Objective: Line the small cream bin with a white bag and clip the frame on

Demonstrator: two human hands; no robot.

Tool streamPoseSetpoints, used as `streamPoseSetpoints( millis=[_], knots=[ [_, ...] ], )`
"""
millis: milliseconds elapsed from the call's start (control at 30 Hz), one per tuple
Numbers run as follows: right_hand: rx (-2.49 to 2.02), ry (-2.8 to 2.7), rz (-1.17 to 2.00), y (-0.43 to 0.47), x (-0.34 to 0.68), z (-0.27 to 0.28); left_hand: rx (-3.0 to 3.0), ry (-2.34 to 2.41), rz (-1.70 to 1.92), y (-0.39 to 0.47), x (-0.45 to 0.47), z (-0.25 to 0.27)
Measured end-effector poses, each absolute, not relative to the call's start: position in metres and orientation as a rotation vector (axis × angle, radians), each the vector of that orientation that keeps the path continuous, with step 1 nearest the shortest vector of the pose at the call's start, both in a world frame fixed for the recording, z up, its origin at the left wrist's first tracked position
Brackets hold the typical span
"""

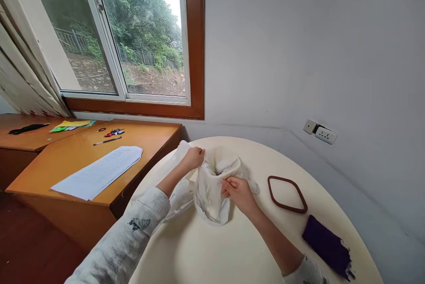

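Observation:
A thin white plastic bag point(212, 202) is draped over the rim of what looks like a small bin, whose walls it covers. The dark opening shows in the middle. At the back left of the rim, my left hand point(194, 159) is closed on the bag's edge. My right hand point(236, 188) pinches the bag at the front right of the rim, fingers pressed together. Loose plastic spreads over the table to the left of the bin. To the right lies a brown rounded-square frame point(287, 194), apart from both hands.
The round cream table point(215, 257) stands against the wall. A folded purple cloth point(327, 246) with a frayed end lies near its right edge. Left is a wooden desk point(156, 136) with papers point(99, 172), a pen point(107, 141) and scissors point(111, 133). A wall socket point(326, 135) is at right.

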State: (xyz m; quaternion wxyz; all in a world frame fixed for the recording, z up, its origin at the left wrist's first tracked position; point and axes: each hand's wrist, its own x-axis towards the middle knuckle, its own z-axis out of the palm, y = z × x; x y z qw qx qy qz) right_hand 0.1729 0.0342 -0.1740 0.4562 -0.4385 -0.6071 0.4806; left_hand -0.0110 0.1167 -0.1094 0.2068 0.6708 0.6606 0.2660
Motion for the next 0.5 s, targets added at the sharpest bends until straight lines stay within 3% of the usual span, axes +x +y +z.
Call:
streamPoseSetpoints(
  millis=[500],
  knots=[
    [-0.898, -1.472, 1.244, 0.026, 0.194, -0.183, 1.685, 1.629, 1.151, 0.107, -0.003, -0.133]
  ],
)
